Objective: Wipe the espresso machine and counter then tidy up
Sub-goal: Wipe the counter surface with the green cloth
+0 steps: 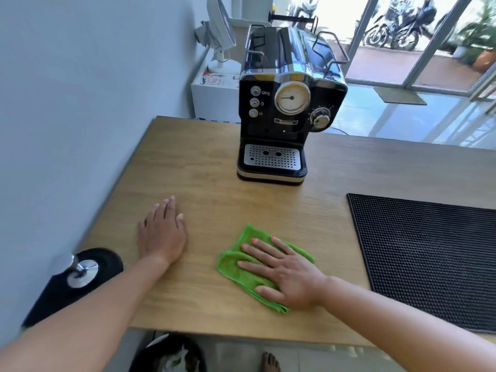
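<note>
Espresso machine, black and chrome, on woodgrain bench; in front of it right hand, fingers spread, flattens fuzzy green cloth; left hand flat, fingers together.

- The counter is bare wood in front of the coffee machine and to its left, up to the wall.
- The coffee machine stands at the far edge, in the middle.
- A black rubber mat covers the right part.
- A metal tamper stands at the near left, beside the wall.
</note>
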`<state>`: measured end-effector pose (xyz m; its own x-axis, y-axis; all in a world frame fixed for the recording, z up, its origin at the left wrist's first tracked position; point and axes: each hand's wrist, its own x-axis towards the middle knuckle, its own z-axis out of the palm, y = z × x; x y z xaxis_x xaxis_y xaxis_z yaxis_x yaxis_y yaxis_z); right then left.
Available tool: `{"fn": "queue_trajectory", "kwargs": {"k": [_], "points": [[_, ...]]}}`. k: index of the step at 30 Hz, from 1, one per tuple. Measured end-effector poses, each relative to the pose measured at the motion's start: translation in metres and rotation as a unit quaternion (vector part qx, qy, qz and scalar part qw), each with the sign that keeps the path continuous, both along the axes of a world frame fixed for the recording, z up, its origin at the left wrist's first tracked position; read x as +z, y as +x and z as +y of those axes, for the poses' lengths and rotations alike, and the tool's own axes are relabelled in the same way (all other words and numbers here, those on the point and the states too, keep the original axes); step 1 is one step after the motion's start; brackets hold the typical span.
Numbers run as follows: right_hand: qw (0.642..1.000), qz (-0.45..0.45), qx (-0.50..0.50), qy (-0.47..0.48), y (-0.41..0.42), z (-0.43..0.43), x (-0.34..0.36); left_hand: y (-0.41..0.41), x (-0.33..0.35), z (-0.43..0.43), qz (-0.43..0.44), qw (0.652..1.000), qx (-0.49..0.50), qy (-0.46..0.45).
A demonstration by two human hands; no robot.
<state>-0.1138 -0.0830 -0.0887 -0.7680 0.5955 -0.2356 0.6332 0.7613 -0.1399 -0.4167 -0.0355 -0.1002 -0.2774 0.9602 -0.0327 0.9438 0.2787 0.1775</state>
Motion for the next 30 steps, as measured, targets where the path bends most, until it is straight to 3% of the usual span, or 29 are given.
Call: {"fn": "queue_trajectory", "kwargs": {"k": [2, 4, 6, 8, 10, 13, 16, 18, 21, 25, 27, 30], "points": [[0.998, -0.023, -0.05, 0.027, 0.025, 0.023, -0.001, -0.02, 0.002, 0.003, -0.001, 0.999, 0.033, 0.001], [0.98, -0.04, -0.192, 0.046, 0.027, 0.051, -0.005, -0.04, -0.001, 0.008, 0.006, 0.998, 0.067, -0.018], [0.944, -0.03, -0.326, 0.041, -0.002, 0.075, -0.011, -0.054, -0.004, 0.014, 0.0, 0.994, 0.104, -0.032], [0.923, -0.018, -0.383, 0.032, -0.045, 0.087, -0.013, -0.057, -0.008, 0.018, -0.001, 0.992, 0.124, -0.031], [0.937, -0.007, -0.347, 0.022, -0.088, 0.082, -0.012, -0.055, -0.011, 0.019, 0.01, 0.991, 0.134, -0.018], [0.985, 0.006, -0.173, 0.009, -0.129, 0.047, -0.008, -0.055, -0.014, 0.018, 0.012, 0.99, 0.142, -0.004], [0.999, 0.011, 0.034, -0.01, -0.109, 0.026, -0.007, -0.057, -0.015, 0.017, 0.018, 0.99, 0.143, 0.005], [0.996, 0.005, 0.089, -0.007, -0.08, 0.043, -0.007, -0.057, -0.015, 0.018, 0.017, 0.989, 0.144, 0.011], [0.998, -0.014, -0.039, 0.041, -0.066, 0.089, -0.008, -0.051, -0.014, 0.018, 0.008, 0.99, 0.14, 0.019], [0.972, 0.015, -0.23, 0.038, -0.144, 0.129, -0.018, -0.054, -0.018, 0.018, 0.003, 0.989, 0.147, 0.018], [0.974, 0.036, -0.22, 0.037, -0.181, 0.121, -0.021, -0.055, -0.018, 0.019, 0.002, 0.989, 0.148, 0.019], [0.995, 0.055, -0.083, 0.02, -0.19, 0.088, -0.019, -0.056, -0.019, 0.02, 0.009, 0.99, 0.143, 0.021]]}}
